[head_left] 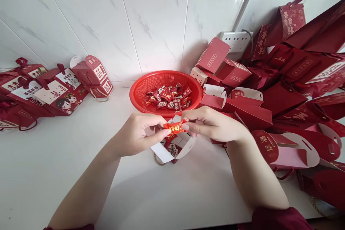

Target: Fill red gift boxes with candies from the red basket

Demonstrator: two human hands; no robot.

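Between my two hands a wrapped candy [174,128] in shiny red paper with yellow lettering is stretched out level. My left hand [142,132] pinches its left end between thumb and fingers. On its right end, the thumb and fingers of my right hand [207,124] are closed. Just below the candy stands an open gift box [164,151] with white inner flaps spread and a rope handle at its side. Wrapped sweets [173,149] show inside it, partly hidden by my hands. Behind my hands a red plastic basket [140,95] holds several wrapped candies [167,95].
Closed red gift boxes [67,93] stand at the left by the tiled wall [156,18]. A big heap of red boxes [250,111], some with open flaps, fills the right side. Behind it a white power strip [235,40] leans on the wall. Everything rests on a white table [113,194].
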